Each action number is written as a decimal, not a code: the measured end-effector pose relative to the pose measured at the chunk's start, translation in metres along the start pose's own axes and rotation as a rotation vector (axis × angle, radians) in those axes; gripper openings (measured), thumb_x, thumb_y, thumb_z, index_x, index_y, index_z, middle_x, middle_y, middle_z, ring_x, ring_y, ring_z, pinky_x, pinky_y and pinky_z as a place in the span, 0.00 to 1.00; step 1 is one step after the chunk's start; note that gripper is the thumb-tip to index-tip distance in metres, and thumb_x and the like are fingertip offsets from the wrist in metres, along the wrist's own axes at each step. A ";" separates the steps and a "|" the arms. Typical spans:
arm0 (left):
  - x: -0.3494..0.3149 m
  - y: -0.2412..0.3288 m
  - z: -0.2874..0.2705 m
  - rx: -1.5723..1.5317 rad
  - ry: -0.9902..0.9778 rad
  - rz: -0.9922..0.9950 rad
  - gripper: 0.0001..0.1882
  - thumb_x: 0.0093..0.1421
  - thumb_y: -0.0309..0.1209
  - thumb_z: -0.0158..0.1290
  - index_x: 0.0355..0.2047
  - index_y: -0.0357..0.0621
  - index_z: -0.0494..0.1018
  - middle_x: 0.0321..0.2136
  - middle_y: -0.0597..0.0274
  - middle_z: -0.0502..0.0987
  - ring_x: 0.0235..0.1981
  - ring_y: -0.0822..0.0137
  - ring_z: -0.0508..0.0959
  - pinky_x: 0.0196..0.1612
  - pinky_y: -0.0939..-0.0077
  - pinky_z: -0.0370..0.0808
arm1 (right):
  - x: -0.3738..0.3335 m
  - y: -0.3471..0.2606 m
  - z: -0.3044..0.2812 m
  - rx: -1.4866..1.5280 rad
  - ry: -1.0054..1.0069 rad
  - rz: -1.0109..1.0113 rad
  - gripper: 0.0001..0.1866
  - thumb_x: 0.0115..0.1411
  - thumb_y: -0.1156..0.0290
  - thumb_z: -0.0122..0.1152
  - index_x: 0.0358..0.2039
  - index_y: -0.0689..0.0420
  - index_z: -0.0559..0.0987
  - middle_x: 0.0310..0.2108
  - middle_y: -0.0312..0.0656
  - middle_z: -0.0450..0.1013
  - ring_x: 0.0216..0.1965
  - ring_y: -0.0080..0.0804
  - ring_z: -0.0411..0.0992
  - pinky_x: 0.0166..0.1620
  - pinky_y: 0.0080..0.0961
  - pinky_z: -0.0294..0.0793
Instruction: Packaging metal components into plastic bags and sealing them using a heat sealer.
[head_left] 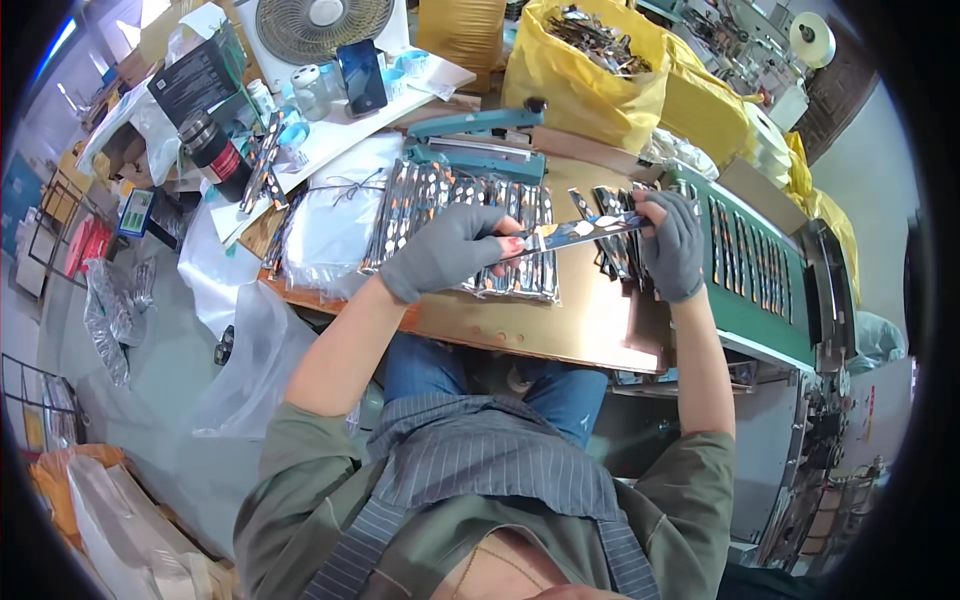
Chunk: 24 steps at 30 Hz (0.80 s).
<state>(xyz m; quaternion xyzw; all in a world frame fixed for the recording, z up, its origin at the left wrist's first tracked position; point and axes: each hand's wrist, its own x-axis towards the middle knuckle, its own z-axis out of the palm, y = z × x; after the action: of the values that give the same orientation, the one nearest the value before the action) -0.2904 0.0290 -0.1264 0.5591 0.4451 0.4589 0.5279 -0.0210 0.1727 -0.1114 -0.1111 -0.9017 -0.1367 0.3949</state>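
Stretched between my two hands is a slim, long packet [585, 231], dark with white and orange shapes. My left hand [447, 250], in a grey glove with bare fingertips, pinches its left end. The other end is gripped by my right hand [674, 243], gloved in grey too. Below the packet lie bundles of similar packets [405, 208] in clear bags. A loose heap of packets [610, 205] sits beside my right hand, partly hidden by it.
To the right, a green conveyor belt [712, 300] carries a row of packets. A teal bag sealer [475, 160] stands behind the bundles, with clear bags [340, 215] to the left. Further back are a yellow sack [535, 85], a thermos [214, 155], a phone [361, 78] and a fan [325, 14].
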 end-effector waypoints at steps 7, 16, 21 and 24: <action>-0.009 -0.006 -0.002 0.010 -0.009 -0.021 0.10 0.60 0.29 0.50 0.35 0.32 0.73 0.25 0.62 0.76 0.26 0.76 0.75 0.31 0.82 0.73 | -0.005 -0.007 0.012 0.070 -0.014 0.030 0.05 0.58 0.74 0.47 0.35 0.59 0.69 0.37 0.45 0.74 0.37 0.46 0.71 0.43 0.36 0.69; -0.014 0.007 0.012 0.247 -0.089 -0.180 0.10 0.58 0.31 0.50 0.32 0.36 0.74 0.22 0.64 0.75 0.23 0.77 0.73 0.27 0.82 0.71 | 0.017 -0.079 0.024 1.226 -0.786 0.630 0.19 0.58 0.60 0.58 0.41 0.61 0.71 0.29 0.37 0.70 0.30 0.21 0.69 0.35 0.21 0.70; -0.016 -0.001 0.010 0.603 -0.134 0.109 0.09 0.54 0.32 0.51 0.29 0.37 0.74 0.20 0.58 0.75 0.21 0.69 0.74 0.27 0.75 0.70 | 0.021 -0.082 0.026 1.301 -0.818 0.749 0.12 0.59 0.65 0.54 0.31 0.62 0.74 0.23 0.39 0.72 0.25 0.27 0.70 0.32 0.26 0.70; -0.016 -0.003 0.012 0.704 -0.134 0.164 0.09 0.53 0.32 0.51 0.29 0.38 0.74 0.20 0.54 0.74 0.21 0.63 0.74 0.27 0.71 0.69 | 0.024 -0.085 0.024 0.964 -0.679 0.390 0.08 0.57 0.71 0.54 0.31 0.63 0.76 0.21 0.44 0.72 0.24 0.27 0.70 0.32 0.26 0.70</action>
<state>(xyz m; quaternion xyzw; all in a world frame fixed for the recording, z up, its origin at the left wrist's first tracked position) -0.2818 0.0109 -0.1302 0.7692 0.4940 0.2805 0.2926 -0.0793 0.1034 -0.1231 -0.1204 -0.9003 0.4036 0.1097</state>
